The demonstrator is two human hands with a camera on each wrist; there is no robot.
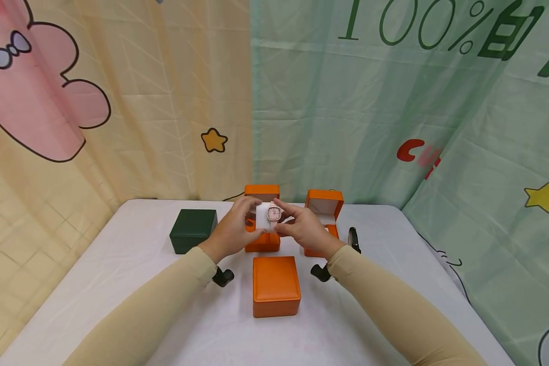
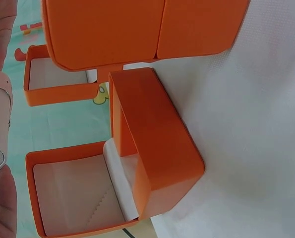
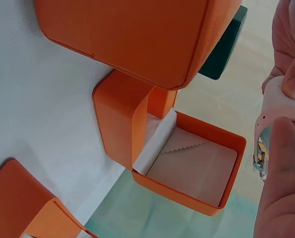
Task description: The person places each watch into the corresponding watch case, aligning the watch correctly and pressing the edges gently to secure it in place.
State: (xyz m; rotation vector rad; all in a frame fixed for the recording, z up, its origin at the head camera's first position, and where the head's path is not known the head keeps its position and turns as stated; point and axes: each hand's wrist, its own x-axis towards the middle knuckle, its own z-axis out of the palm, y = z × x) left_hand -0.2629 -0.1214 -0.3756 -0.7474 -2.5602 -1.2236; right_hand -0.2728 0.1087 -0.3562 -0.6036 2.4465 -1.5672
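Note:
Both hands are raised over the middle of the table, holding a pale pink wristwatch (image 1: 273, 213) with a square face and a white watch cushion (image 1: 261, 217). My left hand (image 1: 231, 230) grips the cushion at its left end. With thumb and fingers, my right hand (image 1: 308, 229) pinches the watch by its strap. In the right wrist view, the pink strap (image 3: 273, 118) lies around the white cushion (image 3: 272, 94), its buckle hanging by the right fingers. Behind and below the hands stands an open orange watch box (image 1: 262, 245), partly hidden; its white-lined lid (image 2: 73, 193) is raised.
Nearest me sits a closed orange box (image 1: 276, 282). A second open orange box (image 1: 324, 197) stands right of the middle one, with a dark watch (image 1: 354, 240) beside it. On the left is a closed dark green box (image 1: 193, 231). Curtains (image 1: 329, 127) hang behind the white table (image 1: 132, 264).

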